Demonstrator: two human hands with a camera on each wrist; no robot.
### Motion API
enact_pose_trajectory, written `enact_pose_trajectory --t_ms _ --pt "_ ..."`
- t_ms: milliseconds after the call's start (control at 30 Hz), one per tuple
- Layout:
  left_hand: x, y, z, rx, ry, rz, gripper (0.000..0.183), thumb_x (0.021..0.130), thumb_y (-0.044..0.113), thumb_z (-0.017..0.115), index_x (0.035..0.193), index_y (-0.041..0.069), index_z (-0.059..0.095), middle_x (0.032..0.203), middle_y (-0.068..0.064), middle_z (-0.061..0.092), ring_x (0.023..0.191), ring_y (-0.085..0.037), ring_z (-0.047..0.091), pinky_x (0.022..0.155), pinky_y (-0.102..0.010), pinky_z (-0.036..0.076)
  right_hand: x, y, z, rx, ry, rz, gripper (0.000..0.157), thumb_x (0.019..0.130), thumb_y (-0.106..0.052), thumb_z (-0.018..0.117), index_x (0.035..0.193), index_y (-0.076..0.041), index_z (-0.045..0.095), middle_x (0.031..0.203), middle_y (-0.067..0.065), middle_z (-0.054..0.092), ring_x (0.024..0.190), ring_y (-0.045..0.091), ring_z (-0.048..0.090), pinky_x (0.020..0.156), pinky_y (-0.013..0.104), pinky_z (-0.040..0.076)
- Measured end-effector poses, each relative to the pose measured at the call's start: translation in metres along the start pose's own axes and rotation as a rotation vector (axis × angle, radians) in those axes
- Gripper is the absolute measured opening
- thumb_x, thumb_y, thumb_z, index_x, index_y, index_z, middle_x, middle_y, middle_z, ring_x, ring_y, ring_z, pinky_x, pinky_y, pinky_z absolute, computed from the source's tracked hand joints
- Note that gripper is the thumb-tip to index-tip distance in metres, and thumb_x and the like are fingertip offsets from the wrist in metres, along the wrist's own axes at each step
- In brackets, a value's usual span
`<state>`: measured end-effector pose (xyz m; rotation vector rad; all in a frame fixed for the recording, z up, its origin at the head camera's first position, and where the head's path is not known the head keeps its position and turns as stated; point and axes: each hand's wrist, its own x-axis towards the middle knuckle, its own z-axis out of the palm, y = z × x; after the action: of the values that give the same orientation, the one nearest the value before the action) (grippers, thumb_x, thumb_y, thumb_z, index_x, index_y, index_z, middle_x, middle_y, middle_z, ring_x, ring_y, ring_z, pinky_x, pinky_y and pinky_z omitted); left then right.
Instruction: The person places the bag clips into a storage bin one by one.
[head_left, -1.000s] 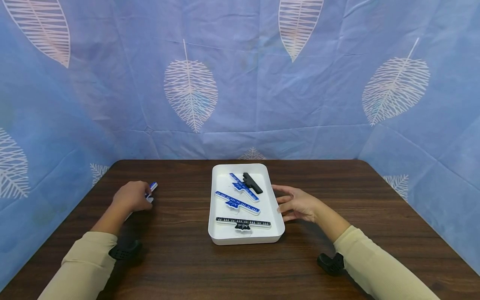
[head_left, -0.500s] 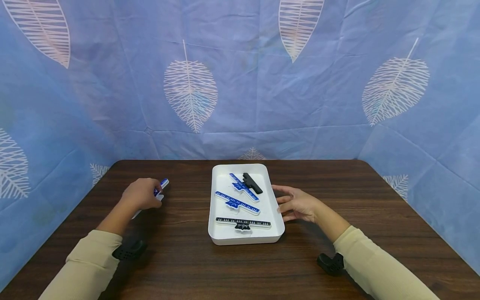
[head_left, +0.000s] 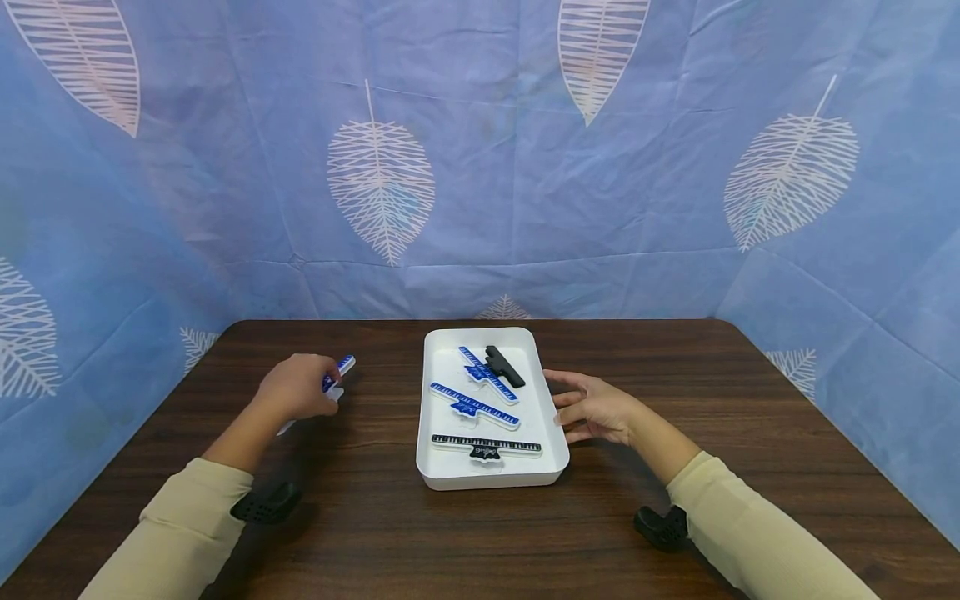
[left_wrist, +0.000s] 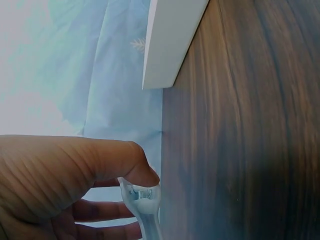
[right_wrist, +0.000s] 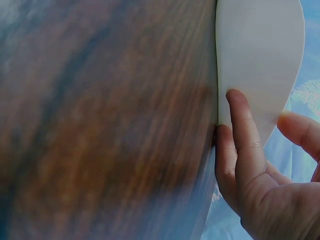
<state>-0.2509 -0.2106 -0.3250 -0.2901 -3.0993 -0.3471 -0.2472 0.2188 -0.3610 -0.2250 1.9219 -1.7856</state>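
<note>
My left hand (head_left: 302, 387) pinches a blue-and-white clip with a piano-key pattern (head_left: 347, 364) over the left part of the table. In the left wrist view, the thumb presses on the white clip's handle, where a small spring shows. The hand covers much of the clip. At the centre lies a white tray (head_left: 491, 481). My right hand (head_left: 600, 410) rests its extended fingers against the tray's right side. In the right wrist view, fingertips (right_wrist: 235, 97) touch the tray's outer wall (right_wrist: 260, 55).
Inside the tray are two blue piano-key clips (head_left: 497, 382), (head_left: 475, 407), a black-and-white piano-key clip (head_left: 487, 443) and a plain black clip (head_left: 506, 367), partly under a blue one. A dark wooden table (head_left: 375, 533) carries everything. Blue leaf-print cloth (head_left: 480, 183) hangs behind it.
My left hand has moved right, toward the tray, with the blue-and-white clip in its grip. The right hand, the tray and the clips in it have stayed in place.
</note>
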Motion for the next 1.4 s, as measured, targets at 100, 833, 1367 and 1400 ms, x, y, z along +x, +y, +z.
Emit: enact_pose_trajectory --t_ms 100,833,1367,1400 --pt "0.001 0.002 0.001 0.009 0.009 0.014 0.038 0.070 0.016 0.082 0.103 0.003 0.068 0.100 -0.018 0.066 0.077 -0.028 0.059 0.069 -0.049 0.054 0.000 0.000 0.000 -0.001 -0.001 0.000 0.089 0.083 0.009 0.063 0.156 -0.005 0.014 0.140 0.035 0.042 0.106 0.035 0.063 0.082 0.050 0.055" --pt "0.003 0.033 -0.004 0.012 0.016 0.086 0.038 0.070 0.016 0.080 0.105 0.007 0.070 0.097 -0.013 0.067 0.072 -0.024 0.057 0.060 -0.042 0.052 0.000 -0.001 0.001 0.001 0.012 0.010 0.088 0.084 0.011 0.062 0.156 -0.005 0.013 0.139 0.034 0.043 0.105 0.035 0.063 0.083 0.051 0.054" --pt "0.004 0.060 -0.003 -0.006 0.051 0.114 0.036 0.068 0.018 0.083 0.102 0.010 0.072 0.096 -0.011 0.068 0.076 -0.024 0.060 0.064 -0.043 0.055 0.000 -0.001 0.001 0.000 0.015 0.013 0.088 0.084 0.011 0.062 0.156 -0.005 0.014 0.139 0.034 0.044 0.106 0.036 0.063 0.083 0.051 0.054" --pt "0.004 0.061 -0.002 -0.008 0.050 0.118 0.036 0.069 0.018 0.083 0.102 0.010 0.072 0.096 -0.011 0.068 0.076 -0.024 0.060 0.064 -0.043 0.055 0.000 -0.001 0.001 0.001 0.016 0.012 0.088 0.084 0.011 0.062 0.156 -0.005 0.014 0.139 0.034 0.044 0.106 0.036 0.063 0.083 0.051 0.054"
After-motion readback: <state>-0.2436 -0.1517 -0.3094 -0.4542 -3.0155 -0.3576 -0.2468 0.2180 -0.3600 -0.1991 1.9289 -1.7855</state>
